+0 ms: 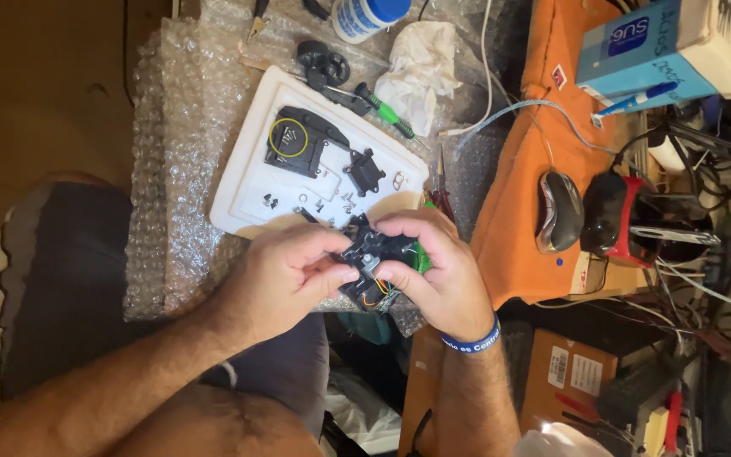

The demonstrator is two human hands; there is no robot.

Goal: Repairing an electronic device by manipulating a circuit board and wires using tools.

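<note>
Spreading beneath everything, a sheet of bubble wrap [179,169] covers the counter below and beyond the grip. An orange cloth [522,169] lies to its right, carrying a grey mouse [558,210] and a red and black device [615,218]. Just beyond the grip sits a white foam tray [247,182], holding a black plastic cover [302,142] with loose screws [288,135] in it, a smaller black bracket [365,172] and more scattered screws. Farther off lie a crumpled white rag [416,72] and a green-handled screwdriver [382,108].

The left hand [285,275] and right hand [437,271], the right wearing a blue wristband [471,341], meet over the tray's near edge. Both grips are pressed together, pinching a small black mechanism [374,254] from either side, thumbs on top. Yellow and orange wires [376,292] hang from its underside, between the palms.
</note>
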